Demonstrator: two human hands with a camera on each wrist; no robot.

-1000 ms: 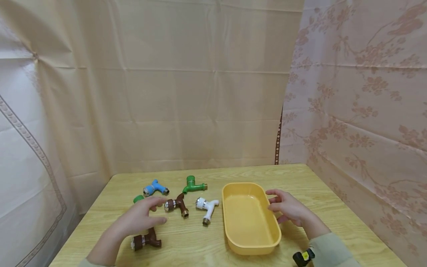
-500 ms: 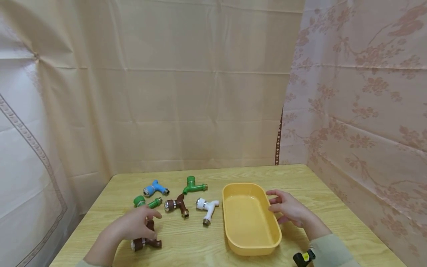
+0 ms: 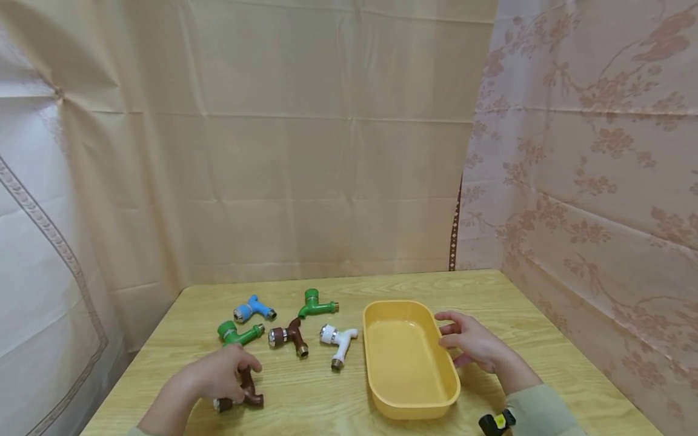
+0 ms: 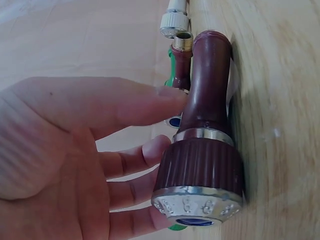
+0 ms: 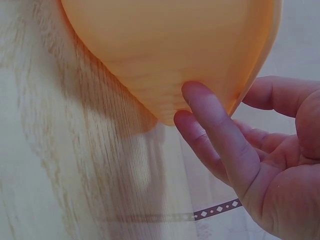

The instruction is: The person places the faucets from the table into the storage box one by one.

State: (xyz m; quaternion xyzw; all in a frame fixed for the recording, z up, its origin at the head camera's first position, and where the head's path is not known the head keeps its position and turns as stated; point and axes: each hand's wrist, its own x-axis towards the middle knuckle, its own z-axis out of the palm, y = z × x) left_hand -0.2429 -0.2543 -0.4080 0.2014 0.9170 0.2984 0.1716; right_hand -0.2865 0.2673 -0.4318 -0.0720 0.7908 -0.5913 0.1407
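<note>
My left hand (image 3: pixel 215 372) is over the nearer brown tap (image 3: pixel 253 397) at the front left of the table. The left wrist view shows its thumb right at the body of this brown tap (image 4: pixel 207 80), with the other fingertips beside the ribbed, chrome-ended knob and partly hidden by it. The tap lies on the wood. My right hand (image 3: pixel 473 345) is at the right side of a yellow plastic tray (image 3: pixel 411 410), fingers loosely bent. In the right wrist view, fingertips (image 5: pixel 197 92) rest against the tray's outer wall.
Beyond the left hand lie a green tap (image 3: pixel 240 334), a blue tap (image 3: pixel 255 308), another brown tap (image 3: pixel 291 336), a second green tap (image 3: pixel 317 304) and a white tap (image 3: pixel 340 344). A black device (image 3: pixel 496 422) sits at the right sleeve. Curtains (image 3: pixel 327 151) hang behind the table.
My left hand has come down toward the nearer brown tap, uncovering the green tap behind it. The right hand and the tray have stayed in place.
</note>
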